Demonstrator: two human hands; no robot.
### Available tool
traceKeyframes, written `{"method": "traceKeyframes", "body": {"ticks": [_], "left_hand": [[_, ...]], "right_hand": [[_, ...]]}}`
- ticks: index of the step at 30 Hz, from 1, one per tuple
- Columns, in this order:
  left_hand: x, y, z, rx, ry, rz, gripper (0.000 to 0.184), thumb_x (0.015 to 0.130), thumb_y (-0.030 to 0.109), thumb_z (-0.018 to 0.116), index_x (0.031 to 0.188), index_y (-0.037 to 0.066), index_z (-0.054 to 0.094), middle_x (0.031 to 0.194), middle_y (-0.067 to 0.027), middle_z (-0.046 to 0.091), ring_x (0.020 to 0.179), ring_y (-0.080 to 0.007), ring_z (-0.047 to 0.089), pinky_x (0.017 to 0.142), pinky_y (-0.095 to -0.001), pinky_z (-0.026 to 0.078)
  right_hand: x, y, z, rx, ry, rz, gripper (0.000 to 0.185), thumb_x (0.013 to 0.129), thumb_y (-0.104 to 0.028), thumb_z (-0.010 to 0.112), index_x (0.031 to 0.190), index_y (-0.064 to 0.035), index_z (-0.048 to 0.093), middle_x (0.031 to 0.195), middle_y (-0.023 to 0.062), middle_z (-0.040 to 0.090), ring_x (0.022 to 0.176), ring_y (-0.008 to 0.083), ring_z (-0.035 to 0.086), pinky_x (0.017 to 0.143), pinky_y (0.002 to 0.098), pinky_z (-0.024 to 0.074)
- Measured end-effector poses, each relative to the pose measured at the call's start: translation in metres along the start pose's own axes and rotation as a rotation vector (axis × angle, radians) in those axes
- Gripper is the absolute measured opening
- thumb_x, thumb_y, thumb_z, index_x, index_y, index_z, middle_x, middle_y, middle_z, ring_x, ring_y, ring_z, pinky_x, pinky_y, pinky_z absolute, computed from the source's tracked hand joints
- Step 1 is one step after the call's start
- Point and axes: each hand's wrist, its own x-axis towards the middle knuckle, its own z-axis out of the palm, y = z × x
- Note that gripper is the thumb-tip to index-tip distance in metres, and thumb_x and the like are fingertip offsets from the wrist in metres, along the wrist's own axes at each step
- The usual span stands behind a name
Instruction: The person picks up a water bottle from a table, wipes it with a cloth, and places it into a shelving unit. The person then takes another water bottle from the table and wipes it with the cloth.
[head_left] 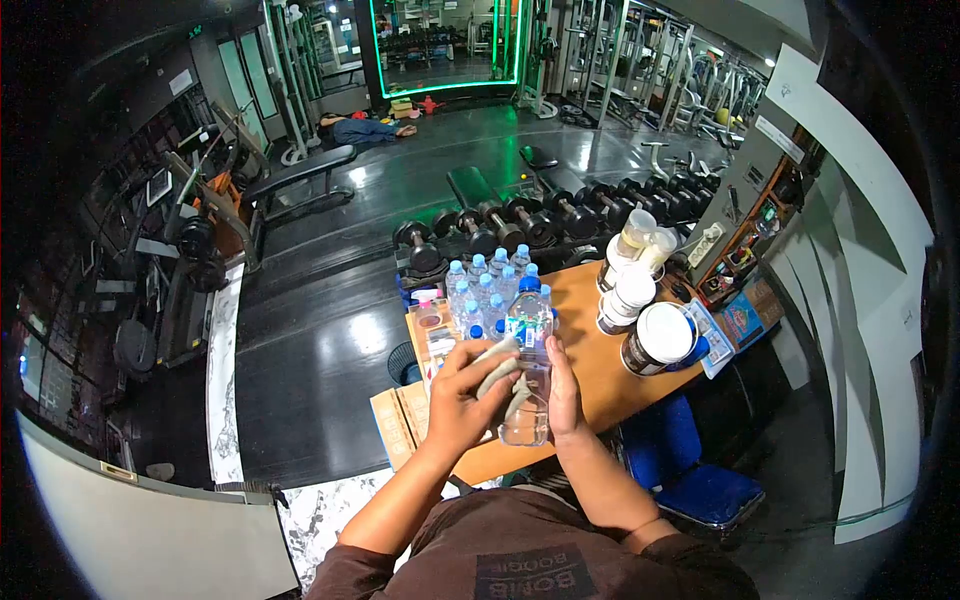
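Over a wooden table (602,378), we hold 1 clear bottle (536,388) in our right hand (564,395), our left hand (464,392) clutching a cloth (496,368) against it, and a loosened grip could drop it.

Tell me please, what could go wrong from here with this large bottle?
The large bottle might slip: the right hand lies along its side while the left hand holds a pale cloth against it. If it swings forward, it may knock over the smaller bottles, which stand close together just beyond.
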Motion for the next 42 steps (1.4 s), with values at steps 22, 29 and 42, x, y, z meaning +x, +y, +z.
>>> {"method": "traceKeyframes", "body": {"ticks": [22, 29, 42], "left_hand": [[-0.007, 0.001, 0.005, 0.036, -0.031, -0.008, 0.033, 0.089, 0.003, 0.082, 0.122, 0.005, 0.081, 0.119, -0.0118, 0.07, 0.106, -0.0244, 0.069, 0.091, -0.0332, 0.055], [-0.049, 0.007, -0.003, -0.116, -0.175, -0.086, 0.029, 0.092, 0.005, 0.08, 0.121, 0.005, 0.081, 0.113, -0.0101, 0.065, 0.101, -0.0203, 0.07, 0.083, -0.0334, 0.058], [-0.035, 0.0, 0.012, -0.093, -0.021, -0.175, 0.031, 0.095, 0.009, 0.078, 0.126, 0.005, 0.079, 0.11, -0.0063, 0.064, 0.105, -0.0173, 0.061, 0.094, -0.0299, 0.048]], "right_hand": [[0.003, 0.002, -0.008, -0.098, 0.094, -0.001, 0.043, 0.112, -0.043, 0.05, 0.145, -0.0152, 0.05, 0.127, 0.0025, 0.062, 0.109, 0.0153, 0.067, 0.093, 0.0345, 0.0557], [0.002, -0.027, 0.005, 0.026, 0.059, 0.025, 0.039, 0.114, -0.043, 0.047, 0.135, -0.0108, 0.051, 0.113, 0.0094, 0.069, 0.088, 0.0196, 0.074, 0.075, 0.0359, 0.0644], [0.004, -0.018, 0.008, -0.136, 0.238, -0.029, 0.029, 0.11, -0.032, 0.057, 0.132, -0.0135, 0.055, 0.109, 0.0072, 0.07, 0.091, 0.0207, 0.073, 0.075, 0.0365, 0.0634]]}}
